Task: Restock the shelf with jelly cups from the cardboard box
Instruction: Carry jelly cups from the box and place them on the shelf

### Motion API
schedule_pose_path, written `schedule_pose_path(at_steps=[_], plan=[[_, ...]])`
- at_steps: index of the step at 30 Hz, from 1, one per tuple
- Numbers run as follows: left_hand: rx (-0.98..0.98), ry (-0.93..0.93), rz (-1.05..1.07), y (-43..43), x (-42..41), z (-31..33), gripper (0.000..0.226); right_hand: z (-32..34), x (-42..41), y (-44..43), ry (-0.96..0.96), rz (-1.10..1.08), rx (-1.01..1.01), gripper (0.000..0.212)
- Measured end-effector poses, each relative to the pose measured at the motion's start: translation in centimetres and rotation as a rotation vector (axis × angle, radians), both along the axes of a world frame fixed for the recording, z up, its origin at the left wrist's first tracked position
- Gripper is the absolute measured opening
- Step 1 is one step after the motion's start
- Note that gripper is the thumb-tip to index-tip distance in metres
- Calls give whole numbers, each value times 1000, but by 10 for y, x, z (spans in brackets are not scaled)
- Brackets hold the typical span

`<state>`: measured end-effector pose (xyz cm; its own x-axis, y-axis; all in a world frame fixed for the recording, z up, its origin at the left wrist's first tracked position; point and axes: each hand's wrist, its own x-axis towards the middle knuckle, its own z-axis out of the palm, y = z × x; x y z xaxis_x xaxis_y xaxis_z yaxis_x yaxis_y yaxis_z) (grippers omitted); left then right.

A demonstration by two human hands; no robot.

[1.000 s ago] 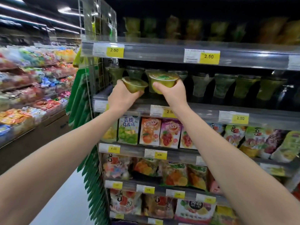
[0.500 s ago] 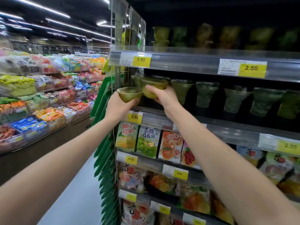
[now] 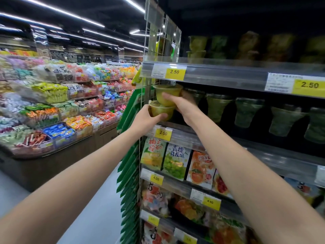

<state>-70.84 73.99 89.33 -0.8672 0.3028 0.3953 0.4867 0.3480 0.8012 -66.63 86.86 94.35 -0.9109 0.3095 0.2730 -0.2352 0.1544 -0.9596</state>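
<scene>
Curling fingers round two stacked jelly cups [image 3: 167, 95], left hand [image 3: 146, 121] holds the lower, right hand [image 3: 183, 105] the upper.

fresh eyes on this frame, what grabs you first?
Two bare arms reach to the left end of the shelf. There the left hand grips the lower jelly cup, and the right hand holds the upper jelly cup directly above it. Yellow price tags line the shelf edges, and bright snack bins fill the aisle at left.
</scene>
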Motion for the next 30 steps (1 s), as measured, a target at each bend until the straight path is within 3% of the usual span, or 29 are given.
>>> schedule_pose_path(at_steps=[9,13,23,27,30], plan=[[14,-16,-1,3,-3,-1,56,-3,-5,-6,31,-45,41,38],[12,-24,9,4,-2,-1,58,-4,-7,-10,49,-90,70,50],[69,28,24,-1,13,-7,58,-7,14,-16,31,-137,158,54],[14,111,59,-5,22,-15,56,-14,37,-14,26,-248,267,58],[-104,180,97,-6,29,-25,58,-24,56,-13,-2,-327,498,55]])
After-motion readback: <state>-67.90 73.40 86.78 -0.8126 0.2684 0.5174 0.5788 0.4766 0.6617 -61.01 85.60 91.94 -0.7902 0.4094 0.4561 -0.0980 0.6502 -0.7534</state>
